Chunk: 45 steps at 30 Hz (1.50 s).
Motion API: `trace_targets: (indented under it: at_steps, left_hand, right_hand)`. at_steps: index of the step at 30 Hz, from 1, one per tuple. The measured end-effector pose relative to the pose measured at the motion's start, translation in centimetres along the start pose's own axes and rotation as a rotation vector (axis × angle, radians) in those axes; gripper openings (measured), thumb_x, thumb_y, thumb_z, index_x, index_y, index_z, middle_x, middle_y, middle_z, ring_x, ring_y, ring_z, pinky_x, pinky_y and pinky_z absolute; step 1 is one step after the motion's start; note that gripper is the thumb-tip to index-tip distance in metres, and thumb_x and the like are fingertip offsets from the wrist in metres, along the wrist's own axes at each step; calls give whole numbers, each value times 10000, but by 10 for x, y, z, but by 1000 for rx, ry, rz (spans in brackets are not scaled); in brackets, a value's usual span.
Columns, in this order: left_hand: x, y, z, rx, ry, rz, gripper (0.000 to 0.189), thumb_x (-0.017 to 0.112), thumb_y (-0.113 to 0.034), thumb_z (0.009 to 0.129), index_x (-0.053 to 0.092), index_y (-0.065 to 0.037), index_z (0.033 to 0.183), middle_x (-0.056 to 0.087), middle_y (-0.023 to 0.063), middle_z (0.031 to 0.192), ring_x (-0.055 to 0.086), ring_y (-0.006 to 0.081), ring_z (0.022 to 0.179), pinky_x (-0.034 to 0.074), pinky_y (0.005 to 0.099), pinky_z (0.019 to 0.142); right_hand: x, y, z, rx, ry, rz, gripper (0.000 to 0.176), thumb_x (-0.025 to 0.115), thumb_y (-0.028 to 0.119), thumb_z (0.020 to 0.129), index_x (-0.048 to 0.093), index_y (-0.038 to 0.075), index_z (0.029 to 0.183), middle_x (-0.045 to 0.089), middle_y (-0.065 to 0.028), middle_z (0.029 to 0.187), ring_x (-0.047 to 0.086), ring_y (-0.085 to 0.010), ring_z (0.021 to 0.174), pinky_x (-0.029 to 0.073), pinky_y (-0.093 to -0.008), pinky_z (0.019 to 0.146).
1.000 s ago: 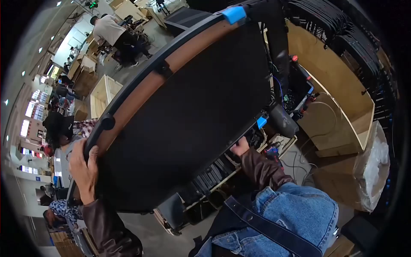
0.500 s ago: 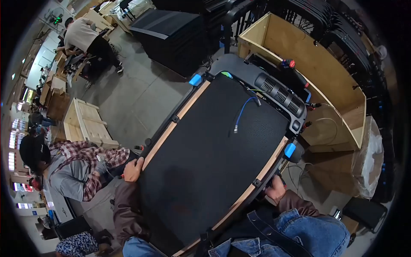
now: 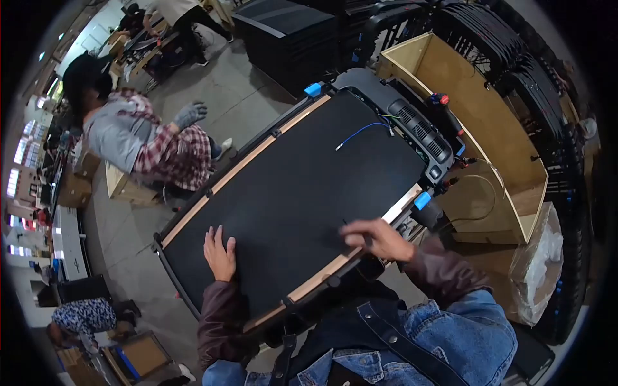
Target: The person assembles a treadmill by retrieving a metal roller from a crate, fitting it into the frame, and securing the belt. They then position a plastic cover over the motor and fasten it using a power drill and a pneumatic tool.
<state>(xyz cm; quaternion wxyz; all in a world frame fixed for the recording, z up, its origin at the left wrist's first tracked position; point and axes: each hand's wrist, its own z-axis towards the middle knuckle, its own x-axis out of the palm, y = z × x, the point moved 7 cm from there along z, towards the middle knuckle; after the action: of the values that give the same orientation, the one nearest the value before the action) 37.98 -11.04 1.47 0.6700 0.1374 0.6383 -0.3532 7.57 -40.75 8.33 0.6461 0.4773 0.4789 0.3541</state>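
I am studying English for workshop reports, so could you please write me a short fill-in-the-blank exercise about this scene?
1. The thin cable lying on the black belt is mostly ____ in colour.
2. The person's hand nearer the grey cover is the ____ one.
3. The co-worker in plaid wears a grey ____ on the raised hand.

Missing words: blue; right; glove.

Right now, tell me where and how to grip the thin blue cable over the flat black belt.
Probably pinch the thin blue cable just behind its pale tip, from above: that end looks free over the flat black belt, while the other runs towards the dark grey vented housing.
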Motion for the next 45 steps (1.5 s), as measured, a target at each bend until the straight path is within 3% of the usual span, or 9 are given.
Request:
trace_targets:
  at_steps: [2, 9, 14, 17, 21, 24, 27, 36, 45]
  left_hand:
    - [-10, -1, -45, -62, -4, 7, 557, 458, -475, 1016, 477, -109, 1436, 402, 184, 1514, 352, 370, 1410, 250, 504, 1151]
    - [-33, 28, -187, -192, 7, 50, 578, 491, -485, 1000, 446, -147, 1466, 375, 148, 1546, 321, 359, 1439, 246, 526, 1145]
    - [-50, 26, -253, -305, -17, -48, 534, 526, -408, 995, 476, -116, 1440, 404, 173, 1522, 366, 358, 1409, 274, 513, 1130]
    - [-50, 8, -284, -312, -172, -94, 418, 593, -275, 972, 584, -22, 1305, 548, 201, 1379, 471, 380, 1315, 370, 449, 1072]
    - [-44, -111, -297, -353, -418, -197, 226, 641, -157, 936, 651, -5, 1103, 641, 157, 1028, 603, 333, 965, 475, 413, 872]
    - [66, -195, -287, -416, -85, -729, 151, 639, -149, 924, 683, -42, 1021, 684, 152, 959, 665, 331, 850, 515, 393, 747]
    - [178, -271, -267, -357, 280, -718, 207, 618, -235, 929, 677, -82, 1054, 686, 168, 1025, 668, 375, 899, 521, 425, 745]
    - [363, -335, -259, -138, 326, 178, 114, 604, -230, 865, 626, -154, 947, 625, 103, 787, 656, 266, 611, 494, 424, 522]
    - [367, -326, -267, -46, 354, 15, 77, 610, -164, 825, 667, -114, 811, 609, 106, 735, 648, 287, 625, 556, 409, 537]
  right_hand:
    - [-18, 6, 45, 130, -110, -285, 375, 658, 287, 939, 594, 59, 1229, 669, -226, 1058, 663, -408, 873, 535, -450, 728]
    - [-45, -36, 30, 240, -190, -1019, 618, 723, 316, 844, 455, 102, 1359, 658, -224, 966, 663, -432, 874, 535, -513, 731]
    - [-22, -16, -81, 369, 130, -509, 425, 704, 334, 866, 647, 19, 1145, 718, -190, 897, 685, -379, 888, 534, -432, 751]
    - [-8, -96, -159, 384, 280, -564, 478, 715, 386, 853, 657, 8, 1140, 707, -220, 953, 692, -355, 891, 533, -434, 782]
    - [-21, -282, -247, 854, 132, -692, 990, 765, 442, 745, 273, -82, 1426, 637, -319, 1132, 633, -454, 1037, 500, -467, 893]
    - [5, -344, -266, 858, -273, -66, 818, 751, 331, 765, 297, -25, 1346, 644, -276, 1111, 648, -434, 1027, 522, -478, 861]
    - [1, -393, -259, 1011, -174, -492, 752, 736, 270, 768, 295, -1, 1313, 625, -238, 1140, 646, -395, 1048, 526, -473, 848]
    - [-63, -360, -259, 930, 284, -199, 838, 754, 223, 743, 321, 26, 1433, 617, -213, 1237, 625, -334, 1113, 505, -405, 927]
    - [-145, -165, -210, 764, 822, 301, 897, 824, 127, 693, 404, 10, 1476, 564, -127, 1349, 550, -226, 1202, 392, -353, 1084]
